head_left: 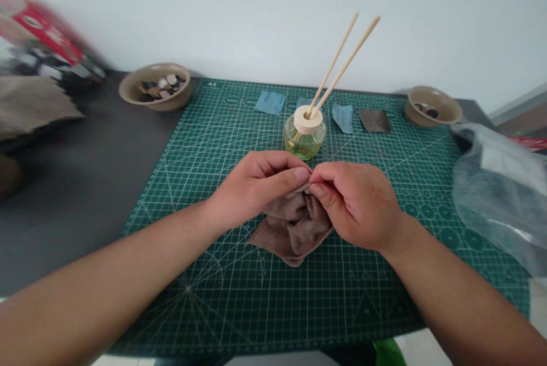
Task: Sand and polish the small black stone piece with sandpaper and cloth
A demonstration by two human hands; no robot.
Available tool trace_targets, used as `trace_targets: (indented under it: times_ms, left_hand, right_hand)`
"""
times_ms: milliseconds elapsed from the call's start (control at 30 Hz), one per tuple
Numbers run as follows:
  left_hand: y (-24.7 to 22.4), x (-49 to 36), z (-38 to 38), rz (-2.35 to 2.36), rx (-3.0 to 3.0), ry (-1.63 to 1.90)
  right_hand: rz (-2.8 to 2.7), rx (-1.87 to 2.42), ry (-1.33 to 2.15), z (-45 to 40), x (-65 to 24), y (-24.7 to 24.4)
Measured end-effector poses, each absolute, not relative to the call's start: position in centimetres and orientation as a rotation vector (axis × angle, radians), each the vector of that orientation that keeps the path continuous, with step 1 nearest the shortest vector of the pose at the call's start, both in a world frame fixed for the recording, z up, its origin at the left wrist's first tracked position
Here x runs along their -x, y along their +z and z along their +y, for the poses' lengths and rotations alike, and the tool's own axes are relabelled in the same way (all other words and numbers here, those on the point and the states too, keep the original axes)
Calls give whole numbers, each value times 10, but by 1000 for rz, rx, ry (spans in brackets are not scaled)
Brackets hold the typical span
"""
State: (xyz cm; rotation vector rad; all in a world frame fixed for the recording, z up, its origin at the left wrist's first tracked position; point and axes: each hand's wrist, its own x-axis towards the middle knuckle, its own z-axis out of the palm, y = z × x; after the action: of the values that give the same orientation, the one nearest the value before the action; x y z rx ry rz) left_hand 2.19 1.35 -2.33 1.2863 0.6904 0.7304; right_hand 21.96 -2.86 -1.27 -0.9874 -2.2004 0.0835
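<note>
A crumpled brown cloth (294, 229) hangs bunched over the green cutting mat (231, 303). Its upper edge is pinched by my left hand (260, 183), thumb on top, and by my right hand (359, 200), with the fingertips of both almost touching. Just beyond them stands a glass bottle (304, 141) with some yellow-green liquid, a pale wooden cap (307, 121) and two thin sticks (348, 64) leaning to the right. Whether anything lies inside the cloth is hidden.
Blue pieces (270, 102) and a brown piece (375, 121) lie behind the bottle. A bowl of small pieces (160, 105) stands back left, another bowl (440, 112) back right. Clear plastic (499, 183) lies at right; a grey-brown cloth (34, 104) at left.
</note>
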Motion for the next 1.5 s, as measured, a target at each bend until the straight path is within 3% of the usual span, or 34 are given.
trace_targets:
  times_ms: [1500]
  left_hand:
    - [-16,-24,11,877,-1279,734]
  right_hand:
    - [-2207,993,226,-32,-221,-12]
